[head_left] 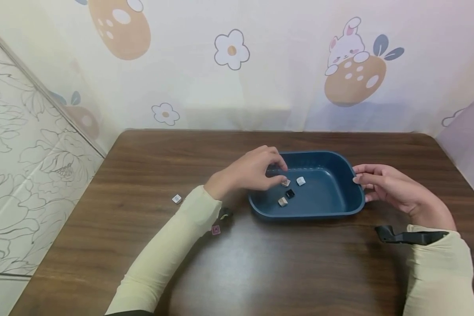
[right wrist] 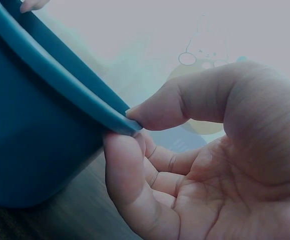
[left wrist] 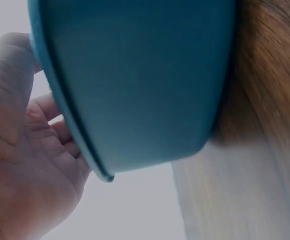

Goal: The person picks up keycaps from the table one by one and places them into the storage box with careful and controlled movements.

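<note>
A dark blue plastic basin point(head_left: 321, 197) stands on the table, with a few small cubes on its floor: a white cube point(head_left: 301, 181), a black cube point(head_left: 290, 193), a beige cube point(head_left: 282, 202) and a patterned cube point(head_left: 286, 182). My left hand point(head_left: 253, 170) reaches over the basin's left end, thumb and fingers spread apart with nothing between them. Its thumb tip overlaps the patterned cube in the head view. At the opposite end, my right hand point(head_left: 399, 188) pinches the rim point(right wrist: 79, 82), thumb on top and fingers beneath.
On the wooden table point(head_left: 300, 267), a white cube point(head_left: 176, 199) lies left of the left forearm. A pink cube point(head_left: 216, 230) sits beside that sleeve, partly near its edge. A patterned wall point(head_left: 276, 79) borders the table's far side. A black mount point(head_left: 412, 237) is strapped to the right wrist.
</note>
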`<state>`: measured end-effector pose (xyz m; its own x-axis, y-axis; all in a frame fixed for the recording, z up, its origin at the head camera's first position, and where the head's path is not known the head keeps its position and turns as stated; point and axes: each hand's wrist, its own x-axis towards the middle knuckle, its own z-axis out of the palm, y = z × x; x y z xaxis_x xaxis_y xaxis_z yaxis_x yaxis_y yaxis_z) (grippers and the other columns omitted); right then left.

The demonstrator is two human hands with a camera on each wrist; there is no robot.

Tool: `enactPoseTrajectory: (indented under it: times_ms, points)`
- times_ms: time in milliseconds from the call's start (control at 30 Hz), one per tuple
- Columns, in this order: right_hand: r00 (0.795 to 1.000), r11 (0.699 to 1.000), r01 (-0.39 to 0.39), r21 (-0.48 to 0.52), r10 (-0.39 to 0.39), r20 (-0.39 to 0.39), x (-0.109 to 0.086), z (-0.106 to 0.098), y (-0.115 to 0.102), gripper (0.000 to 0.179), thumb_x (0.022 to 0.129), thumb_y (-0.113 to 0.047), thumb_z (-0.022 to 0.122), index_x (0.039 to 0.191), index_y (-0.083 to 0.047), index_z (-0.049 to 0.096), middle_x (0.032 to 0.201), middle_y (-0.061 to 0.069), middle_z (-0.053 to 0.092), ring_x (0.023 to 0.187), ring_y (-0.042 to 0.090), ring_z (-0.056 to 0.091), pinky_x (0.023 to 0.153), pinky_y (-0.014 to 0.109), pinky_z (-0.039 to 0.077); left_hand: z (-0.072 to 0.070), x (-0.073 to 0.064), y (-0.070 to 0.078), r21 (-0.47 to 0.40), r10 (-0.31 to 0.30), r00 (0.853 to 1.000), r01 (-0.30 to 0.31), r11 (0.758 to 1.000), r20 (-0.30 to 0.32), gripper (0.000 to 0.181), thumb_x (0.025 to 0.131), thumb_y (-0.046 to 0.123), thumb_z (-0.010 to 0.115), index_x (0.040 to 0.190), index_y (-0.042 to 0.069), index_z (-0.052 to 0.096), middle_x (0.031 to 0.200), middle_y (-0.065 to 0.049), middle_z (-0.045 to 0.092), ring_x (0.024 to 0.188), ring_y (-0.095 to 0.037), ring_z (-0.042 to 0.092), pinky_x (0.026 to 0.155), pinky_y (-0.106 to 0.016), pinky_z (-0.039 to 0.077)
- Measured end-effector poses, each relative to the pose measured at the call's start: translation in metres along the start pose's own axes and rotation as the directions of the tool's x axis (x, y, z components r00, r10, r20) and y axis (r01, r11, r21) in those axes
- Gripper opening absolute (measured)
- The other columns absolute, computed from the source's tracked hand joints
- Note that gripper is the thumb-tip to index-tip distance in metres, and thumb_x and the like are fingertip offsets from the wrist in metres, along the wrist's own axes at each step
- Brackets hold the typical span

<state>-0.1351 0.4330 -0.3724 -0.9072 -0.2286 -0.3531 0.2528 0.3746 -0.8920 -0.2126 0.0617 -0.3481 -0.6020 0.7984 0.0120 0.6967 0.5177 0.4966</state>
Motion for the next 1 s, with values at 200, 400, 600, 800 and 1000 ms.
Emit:
enactPoseTrajectory:
  times_ms: [200, 400, 600, 800, 1000]
  points:
    - [0.999, 1.0, 0.017, 0.012, -0.017, 0.036, 0.001, 0.0, -0.001, 0.029, 0.111, -0.005, 0.045, 0.117, -0.024, 0.065, 0.095, -0.004, 0.072, 0.08, 0.014, 0.074, 0.074, 0.033, 0.064, -0.014, -0.013, -0.012, 0.008, -0.021, 0.999, 0.021, 1.0, -0.043, 0.031, 0.099, 0.034, 0.071, 0.124, 0.016, 0.077, 0.127, 0.001, 0.068, 0.121, -0.016, 0.056, 0.104, -0.034, 0.051]
    - [0.999, 1.0, 0.011, 0.014, -0.011, 0.036, 0.002, -0.002, -0.001, 0.032, 0.111, -0.004, 0.044, 0.117, -0.026, 0.066, 0.096, -0.003, 0.072, 0.08, 0.014, 0.073, 0.073, 0.032, 0.063, -0.026, -0.028, -0.022, 0.028, -0.03, 0.995, 0.033, 0.999, -0.092, 0.03, 0.099, 0.033, 0.073, 0.122, 0.015, 0.077, 0.125, 0.0, 0.07, 0.116, -0.017, 0.057, 0.099, -0.034, 0.052]
    - [1.0, 1.0, -0.015, 0.003, 0.015, 0.026, 0.002, -0.002, 0.001, 0.031, 0.111, -0.006, 0.045, 0.116, -0.029, 0.066, 0.096, -0.004, 0.073, 0.08, 0.016, 0.075, 0.074, 0.033, 0.064, -0.026, -0.043, -0.032, 0.01, -0.059, 0.994, 0.061, 0.998, -0.095, 0.03, 0.099, 0.032, 0.072, 0.123, 0.013, 0.076, 0.124, -0.002, 0.07, 0.115, -0.018, 0.057, 0.1, -0.037, 0.052]
    - [0.999, 1.0, 0.002, 0.014, -0.003, 0.043, 0.003, -0.003, 0.004, 0.031, 0.111, -0.005, 0.045, 0.117, -0.026, 0.066, 0.097, -0.003, 0.072, 0.081, 0.016, 0.074, 0.074, 0.033, 0.064, -0.027, -0.06, -0.042, 0.002, -0.103, 0.988, 0.104, 0.995, -0.116, 0.029, 0.098, 0.032, 0.073, 0.122, 0.015, 0.076, 0.123, -0.001, 0.07, 0.119, -0.019, 0.058, 0.106, -0.04, 0.051]
    - [0.998, 0.998, 0.022, 0.052, -0.025, 0.059, 0.004, -0.005, 0.004, 0.035, 0.111, -0.003, 0.043, 0.117, -0.026, 0.068, 0.096, -0.002, 0.073, 0.078, 0.016, 0.074, 0.072, 0.032, 0.064, -0.031, -0.08, -0.052, -0.005, -0.139, 0.982, 0.14, 0.99, -0.131, 0.033, 0.099, 0.033, 0.072, 0.125, 0.014, 0.074, 0.126, -0.003, 0.07, 0.122, -0.02, 0.057, 0.109, -0.042, 0.05]
